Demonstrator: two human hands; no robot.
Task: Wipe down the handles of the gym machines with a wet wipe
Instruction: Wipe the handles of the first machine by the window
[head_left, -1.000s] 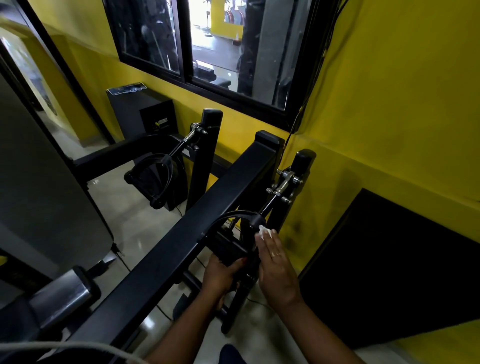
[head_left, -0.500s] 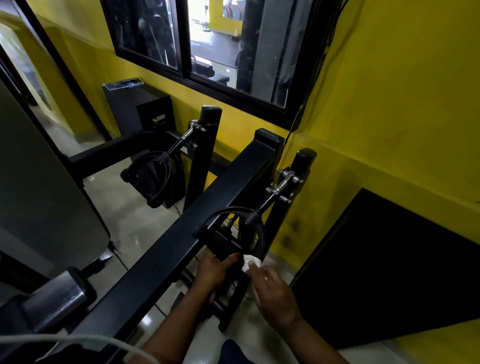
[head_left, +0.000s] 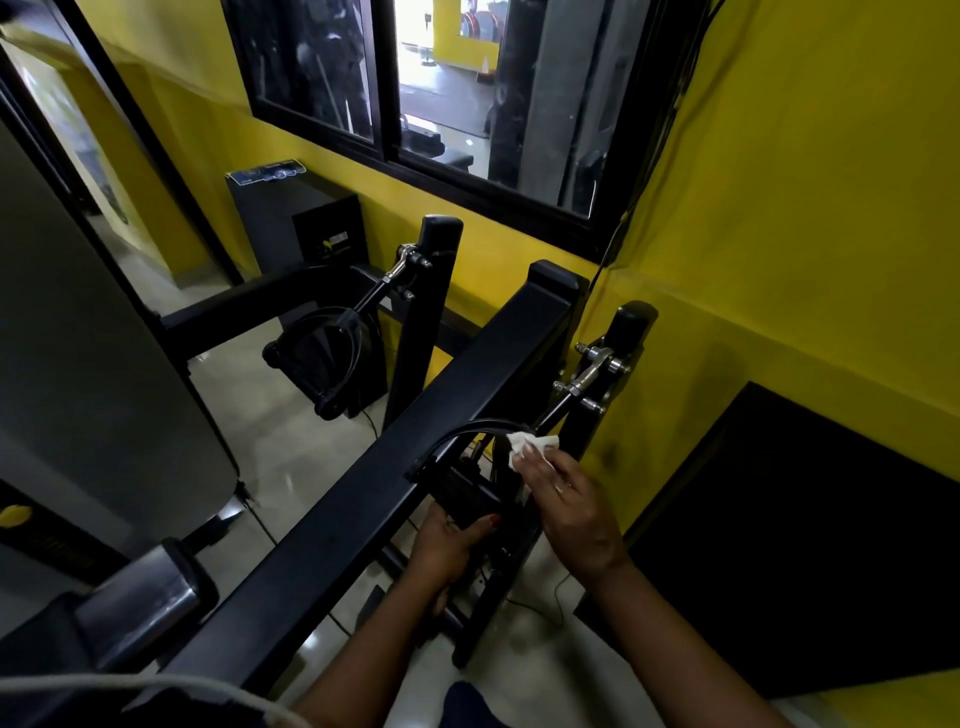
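A black D-shaped handle (head_left: 465, 486) hangs from a metal link on the right side of the black gym machine. My left hand (head_left: 449, 545) grips the handle's lower bar from below. My right hand (head_left: 569, 501) presses a crumpled white wet wipe (head_left: 527, 447) against the top of the handle's curved strap, near where it meets the link. A second, matching handle (head_left: 324, 358) hangs untouched on the left side of the machine.
A thick black beam (head_left: 415, 441) of the machine runs diagonally between the two handles. Two black uprights (head_left: 431, 291) stand behind. Yellow walls, a dark window and a black panel (head_left: 810, 535) close in the right. A black box (head_left: 296, 218) stands by the wall.
My right hand went down along the handle with the wipe, then came back up to its top. My left hand kept its grip on the lower bar.
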